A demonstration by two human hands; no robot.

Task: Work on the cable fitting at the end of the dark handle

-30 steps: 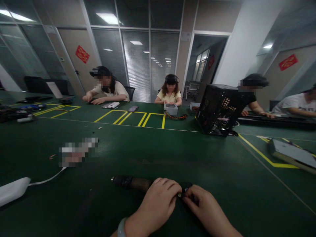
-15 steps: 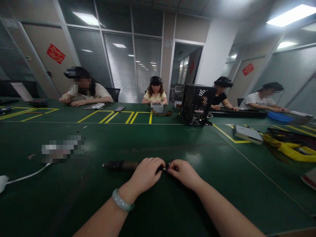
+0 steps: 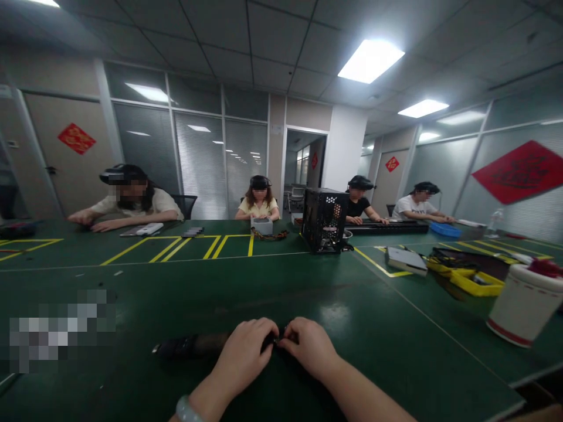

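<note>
A long dark cylindrical tool (image 3: 193, 346) lies crosswise on the green table top (image 3: 145, 392), its small metal tip pointing left. My left hand (image 3: 248, 351) is wrapped over the tool's right part, fingers curled down around it. Close beside it, my right hand (image 3: 308, 349) is closed in a pinch at the tool's right end. What sits between the right fingertips is too small and dark to make out. The hands nearly touch, and they hide that end of the tool. A pale bangle (image 3: 188, 408) circles my left wrist.
A black computer case (image 3: 324, 221) stands across the table, with a grey box (image 3: 407, 261) nearer right. Yellow trays (image 3: 477, 282) and a white bin (image 3: 523, 305) are at the right. Several people sit opposite; one is behind a small grey unit with cables (image 3: 263, 226).
My view has tilted up and swung right, bringing the white bin into sight. Both hands keep their places at the tool's right end, with little visible finger movement.
</note>
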